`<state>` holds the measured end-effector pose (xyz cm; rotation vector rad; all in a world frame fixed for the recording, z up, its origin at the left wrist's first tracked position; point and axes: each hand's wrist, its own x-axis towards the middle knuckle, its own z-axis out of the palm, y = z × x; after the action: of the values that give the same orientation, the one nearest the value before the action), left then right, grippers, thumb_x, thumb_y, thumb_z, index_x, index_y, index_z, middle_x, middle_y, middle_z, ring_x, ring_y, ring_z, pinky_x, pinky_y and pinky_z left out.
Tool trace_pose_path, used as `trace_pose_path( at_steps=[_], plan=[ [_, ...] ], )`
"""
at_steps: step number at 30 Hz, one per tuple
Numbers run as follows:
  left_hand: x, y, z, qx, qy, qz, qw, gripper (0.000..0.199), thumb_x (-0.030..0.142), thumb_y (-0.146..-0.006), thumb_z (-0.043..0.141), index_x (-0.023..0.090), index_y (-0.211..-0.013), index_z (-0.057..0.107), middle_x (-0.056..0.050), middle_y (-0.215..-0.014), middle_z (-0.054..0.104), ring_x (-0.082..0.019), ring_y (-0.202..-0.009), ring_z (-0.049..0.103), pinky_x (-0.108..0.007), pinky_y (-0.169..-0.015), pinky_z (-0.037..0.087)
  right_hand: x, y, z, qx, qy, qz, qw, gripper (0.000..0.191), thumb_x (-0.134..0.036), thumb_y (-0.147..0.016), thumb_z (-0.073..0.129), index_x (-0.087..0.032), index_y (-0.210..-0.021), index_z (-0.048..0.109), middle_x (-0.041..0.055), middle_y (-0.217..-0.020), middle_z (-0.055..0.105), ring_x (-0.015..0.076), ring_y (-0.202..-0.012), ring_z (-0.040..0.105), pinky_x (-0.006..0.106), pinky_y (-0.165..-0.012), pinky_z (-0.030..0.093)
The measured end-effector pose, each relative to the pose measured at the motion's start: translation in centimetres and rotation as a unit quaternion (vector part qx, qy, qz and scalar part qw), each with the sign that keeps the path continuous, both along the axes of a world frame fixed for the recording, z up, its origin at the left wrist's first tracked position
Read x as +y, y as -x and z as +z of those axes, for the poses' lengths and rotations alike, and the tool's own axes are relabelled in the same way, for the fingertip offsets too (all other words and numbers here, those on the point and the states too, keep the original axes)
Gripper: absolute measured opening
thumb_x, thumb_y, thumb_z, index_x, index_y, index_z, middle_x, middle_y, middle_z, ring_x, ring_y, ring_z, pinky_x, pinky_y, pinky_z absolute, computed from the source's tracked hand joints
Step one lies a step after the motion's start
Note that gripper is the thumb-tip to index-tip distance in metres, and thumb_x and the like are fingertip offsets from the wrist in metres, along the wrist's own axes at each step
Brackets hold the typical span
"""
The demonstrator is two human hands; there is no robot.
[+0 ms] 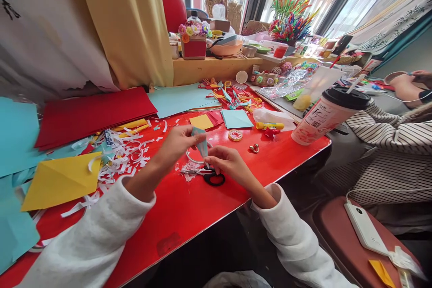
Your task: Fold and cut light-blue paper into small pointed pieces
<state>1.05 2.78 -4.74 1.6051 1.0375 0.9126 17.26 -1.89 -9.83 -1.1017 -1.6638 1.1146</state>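
Note:
A small folded piece of light blue paper (pixel 201 145) is held between my two hands above the red table (pixel 189 216). My left hand (pixel 178 141) pinches its upper end, and my right hand (pixel 224 159) pinches near its narrow lower tip. Just beneath lie scissors with black handles (pixel 214 179), their blades pointing left. A pale ring (pixel 192 157) lies behind the paper and is partly hidden by my hands. Beyond my hands are a stack of light blue paper squares (pixel 236 119) and a yellow square (pixel 201 122).
White paper strips (pixel 124 157) and a yellow sheet (pixel 64 180) lie at left. A large lidded cup (pixel 329 114) stands near the right edge, beside a yellow glue stick (pixel 269 126). Another person in a striped sleeve (pixel 378 121) sits at right, near a white power bank (pixel 366 229).

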Motion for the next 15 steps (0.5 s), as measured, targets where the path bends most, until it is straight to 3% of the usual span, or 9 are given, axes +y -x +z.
trace_pose_path(
  at_steps=[4, 7, 9, 11, 15],
  plan=[
    [1.9, 3.4, 1.2, 0.042, 0.051, 0.003, 0.998, 0.027, 0.038, -0.060, 0.068, 0.015, -0.072, 0.059, 0.000, -0.063, 0.058, -0.012, -0.057, 0.054, -0.025, -0.057, 0.043, 0.6, 0.8, -0.2, -0.120, -0.167, -0.028, 0.978, 0.025, -0.038, -0.074, 0.059, -0.019, -0.091, 0.059, 0.0046, -0.091, 0.062, 0.0131, -0.074, 0.055, 0.025, -0.067, 0.043],
    [3.5, 5.5, 0.2, 0.138, 0.021, 0.028, 0.990, 0.034, 0.038, -0.057, 0.069, 0.016, -0.081, 0.060, 0.002, -0.059, 0.054, -0.011, -0.053, 0.051, -0.024, -0.052, 0.040, 1.8, 1.7, -0.6, -0.253, -0.245, 0.001, 0.936, 0.020, -0.036, -0.074, 0.061, -0.019, -0.084, 0.061, 0.0050, -0.086, 0.063, 0.0171, -0.086, 0.054, 0.030, -0.077, 0.039],
    [4.5, 6.2, -1.3, 0.189, 0.008, 0.005, 0.982, 0.037, 0.043, -0.057, 0.067, 0.015, -0.080, 0.058, 0.002, -0.060, 0.053, -0.012, -0.054, 0.051, -0.024, -0.052, 0.040, 2.7, 2.2, -0.9, -0.303, -0.253, 0.006, 0.919, 0.010, -0.028, -0.077, 0.058, -0.018, -0.078, 0.061, 0.0038, -0.082, 0.064, 0.0163, -0.083, 0.054, 0.029, -0.077, 0.037],
    [5.4, 6.5, -3.0, 0.263, -0.046, -0.015, 0.964, 0.037, 0.048, -0.061, 0.062, 0.015, -0.078, 0.056, -0.001, -0.066, 0.055, -0.014, -0.060, 0.052, -0.026, -0.055, 0.040, 3.4, 2.3, -1.0, -0.307, -0.241, -0.011, 0.921, 0.009, -0.021, -0.081, 0.053, -0.018, -0.078, 0.061, 0.0030, -0.082, 0.064, 0.0143, -0.079, 0.055, 0.027, -0.074, 0.036],
    [6.3, 6.9, -5.3, 0.422, -0.151, -0.005, 0.894, 0.040, 0.052, -0.066, 0.055, 0.017, -0.087, 0.057, -0.007, -0.086, 0.059, -0.023, -0.083, 0.053, -0.032, -0.072, 0.040, 3.7, 1.9, -0.6, -0.296, -0.205, -0.017, 0.933, 0.020, -0.034, -0.082, 0.051, -0.017, -0.081, 0.062, 0.0035, -0.081, 0.064, 0.0140, -0.076, 0.054, 0.027, -0.070, 0.035]
  ],
)
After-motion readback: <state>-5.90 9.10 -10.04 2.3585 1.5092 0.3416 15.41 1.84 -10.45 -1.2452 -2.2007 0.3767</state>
